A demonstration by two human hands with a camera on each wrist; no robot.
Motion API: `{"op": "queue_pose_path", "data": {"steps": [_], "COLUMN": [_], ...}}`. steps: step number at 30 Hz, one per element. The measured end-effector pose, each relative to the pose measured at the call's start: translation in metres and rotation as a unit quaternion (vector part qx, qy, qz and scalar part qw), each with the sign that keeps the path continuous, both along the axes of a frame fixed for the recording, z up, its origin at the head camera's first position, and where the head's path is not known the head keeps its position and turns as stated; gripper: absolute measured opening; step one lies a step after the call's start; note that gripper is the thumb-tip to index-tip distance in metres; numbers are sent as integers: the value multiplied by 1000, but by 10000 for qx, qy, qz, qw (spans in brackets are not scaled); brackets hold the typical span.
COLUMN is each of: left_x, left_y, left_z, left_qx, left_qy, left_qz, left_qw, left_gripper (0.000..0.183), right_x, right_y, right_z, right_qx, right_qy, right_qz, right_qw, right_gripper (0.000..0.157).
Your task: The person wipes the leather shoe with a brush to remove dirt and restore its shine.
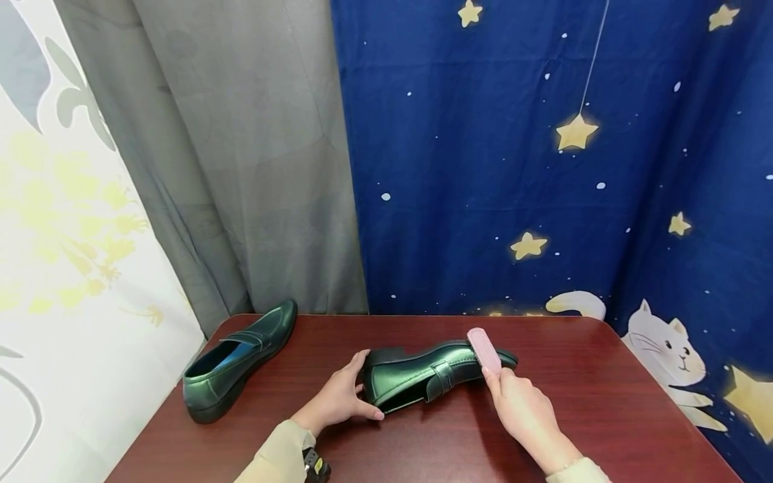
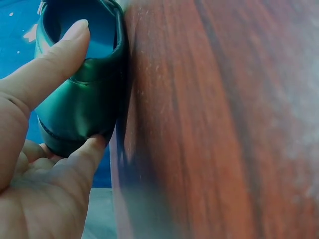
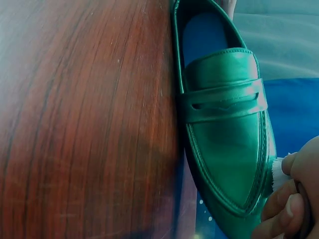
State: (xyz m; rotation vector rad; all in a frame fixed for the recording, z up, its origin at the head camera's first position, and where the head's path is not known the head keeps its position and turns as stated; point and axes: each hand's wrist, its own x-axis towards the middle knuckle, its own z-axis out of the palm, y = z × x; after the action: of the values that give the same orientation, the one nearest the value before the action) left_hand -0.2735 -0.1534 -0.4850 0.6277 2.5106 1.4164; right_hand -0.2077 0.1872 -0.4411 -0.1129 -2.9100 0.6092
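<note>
A dark green loafer (image 1: 404, 377) lies on its side on the table, its opening towards me and its toe to the right. My left hand (image 1: 340, 400) grips its heel; in the left wrist view the thumb (image 2: 62, 57) lies over the opening's edge and fingers press the heel's back. My right hand (image 1: 527, 410) holds a pink brush (image 1: 484, 350) by its lower end, and the brush lies across the toe part. White bristles (image 3: 279, 174) meet the loafer's side in the right wrist view. Most of the bristles are hidden behind my fingers.
A second green loafer (image 1: 235, 359) stands upright on its sole at the table's left side. The reddish-brown table (image 1: 417, 449) ends at a back edge, with a grey curtain (image 1: 260, 168) and a blue starry curtain (image 1: 471, 168) behind it.
</note>
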Motion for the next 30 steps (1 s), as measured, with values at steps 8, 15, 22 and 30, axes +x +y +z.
{"op": "queue_pose_path", "data": {"steps": [8,15,22,30], "left_x": [1,1,0,1], "left_y": [1,1,0,1], "left_z": [0,-1,-2,-2], "left_qx": [15,29,38,112], "left_qy": [-44,37,104,75], "left_qz": [-5,-2,-8,-15], "left_qw": [10000,10000,9999,9999], "left_gripper": [125,125,124,126], "right_x": [0,2,2,2], "right_y": [-17,-32,-44,-48], "right_z": [2,3,6,10], "right_qx": [164,435,561,572], "right_qy": [265,518,446,326], "right_qz": [209,424,508,528], "right_qw": [9993,9968,9961,9964], "right_gripper": [42,38,39,40]}}
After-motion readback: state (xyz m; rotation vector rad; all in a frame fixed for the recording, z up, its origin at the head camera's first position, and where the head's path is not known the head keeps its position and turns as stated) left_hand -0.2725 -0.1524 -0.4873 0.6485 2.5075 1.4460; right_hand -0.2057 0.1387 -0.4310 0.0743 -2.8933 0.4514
